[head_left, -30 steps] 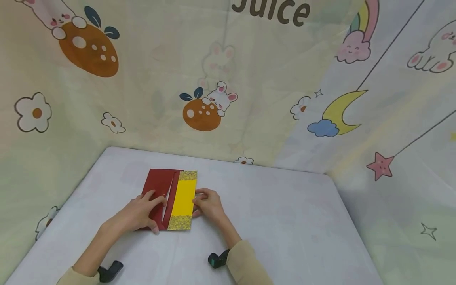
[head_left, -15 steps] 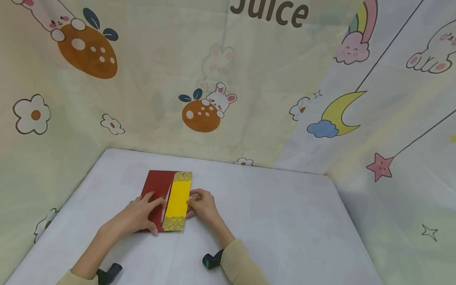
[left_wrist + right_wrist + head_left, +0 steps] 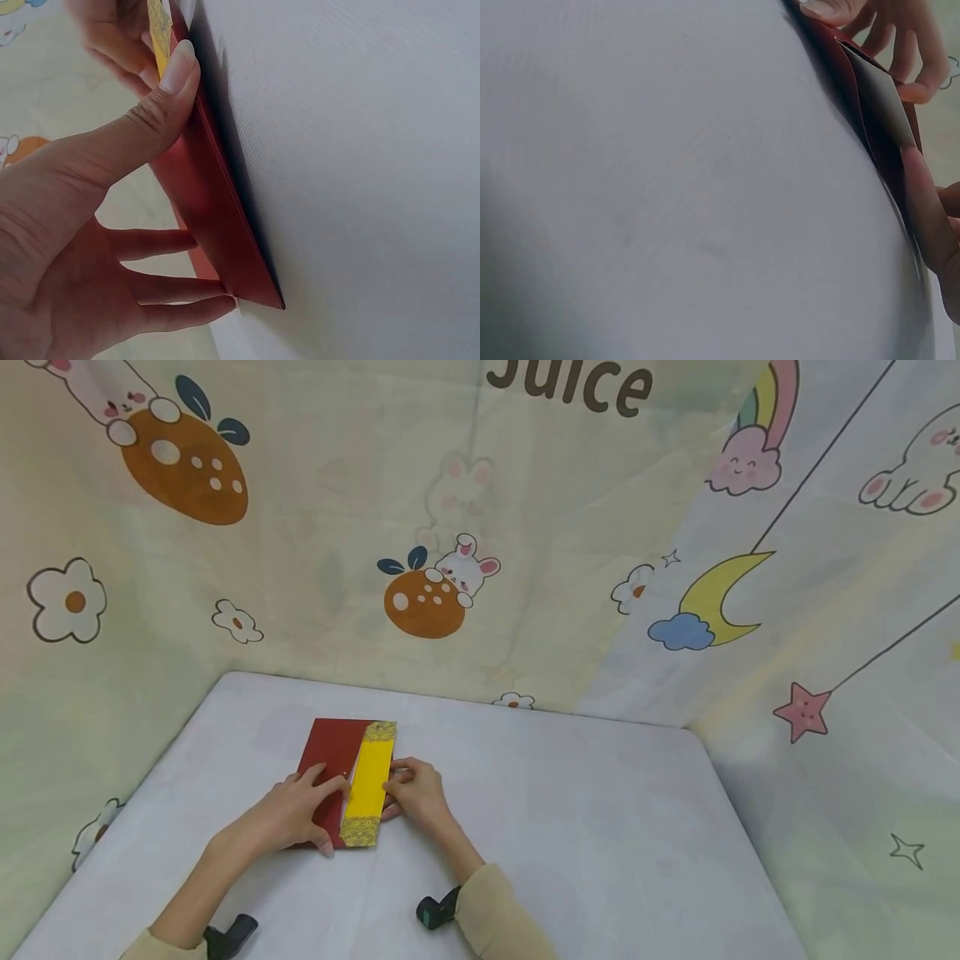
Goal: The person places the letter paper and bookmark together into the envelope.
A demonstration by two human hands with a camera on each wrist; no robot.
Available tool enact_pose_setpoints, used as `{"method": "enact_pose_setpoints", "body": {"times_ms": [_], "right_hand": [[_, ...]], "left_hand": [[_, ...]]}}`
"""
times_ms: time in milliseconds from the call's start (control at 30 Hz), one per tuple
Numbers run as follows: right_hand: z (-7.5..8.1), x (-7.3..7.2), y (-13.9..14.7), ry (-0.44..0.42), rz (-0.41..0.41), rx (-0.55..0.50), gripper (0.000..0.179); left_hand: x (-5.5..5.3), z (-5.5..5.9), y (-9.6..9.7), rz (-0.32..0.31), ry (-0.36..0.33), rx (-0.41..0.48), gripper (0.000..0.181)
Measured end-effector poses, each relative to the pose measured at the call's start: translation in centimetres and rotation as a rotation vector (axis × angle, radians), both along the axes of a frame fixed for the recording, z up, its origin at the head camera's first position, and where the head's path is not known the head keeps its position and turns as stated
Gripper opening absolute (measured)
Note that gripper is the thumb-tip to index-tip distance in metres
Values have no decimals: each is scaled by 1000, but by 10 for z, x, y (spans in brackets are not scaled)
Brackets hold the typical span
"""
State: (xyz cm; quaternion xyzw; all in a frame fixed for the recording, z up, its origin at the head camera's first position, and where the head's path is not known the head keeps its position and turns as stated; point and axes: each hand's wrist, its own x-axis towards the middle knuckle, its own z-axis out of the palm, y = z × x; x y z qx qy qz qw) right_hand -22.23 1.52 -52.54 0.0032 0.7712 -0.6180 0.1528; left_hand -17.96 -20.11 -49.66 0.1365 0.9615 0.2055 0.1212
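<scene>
A flat red paper envelope [image 3: 333, 745] lies toward the left of the table. A yellow card [image 3: 369, 785] with gold patterned ends sits partly inside its right-hand mouth. My left hand [image 3: 296, 810] rests on the envelope, fingers spread. In the left wrist view its thumb [image 3: 161, 105] lies along the envelope's near edge, while the other fingertips touch the far side. My right hand [image 3: 422, 793] pinches the card's right edge. In the right wrist view, the card's pale side [image 3: 881, 90] shows within the gaping envelope mouth. The card's inserted part is hidden.
The white table [image 3: 570, 827] extends to the right of both hands. A cloth backdrop [image 3: 315, 568] with cartoon prints surrounds its back and sides. Black wrist cameras, one left [image 3: 232, 935] and one right [image 3: 437, 910], are strapped near the sleeves.
My right hand has moved left with the yellow card, and less of the card shows outside the red envelope. My left hand has stayed in place on the envelope.
</scene>
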Motion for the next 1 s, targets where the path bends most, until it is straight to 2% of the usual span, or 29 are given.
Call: {"method": "enact_pose_setpoints", "body": {"times_ms": [333, 500, 733, 1000], "right_hand": [[1, 4, -14, 24, -6, -22, 37], [0, 4, -19, 46, 11, -30, 38], [-2, 6, -24, 80, 44, 23, 43], [-4, 12, -32, 119, -11, 0, 34]], "left_hand": [[3, 2, 0, -21, 34, 8, 77], [3, 2, 0, -18, 31, 16, 76], [2, 2, 0, -25, 35, 21, 77], [2, 0, -1, -23, 41, 21, 78]]}}
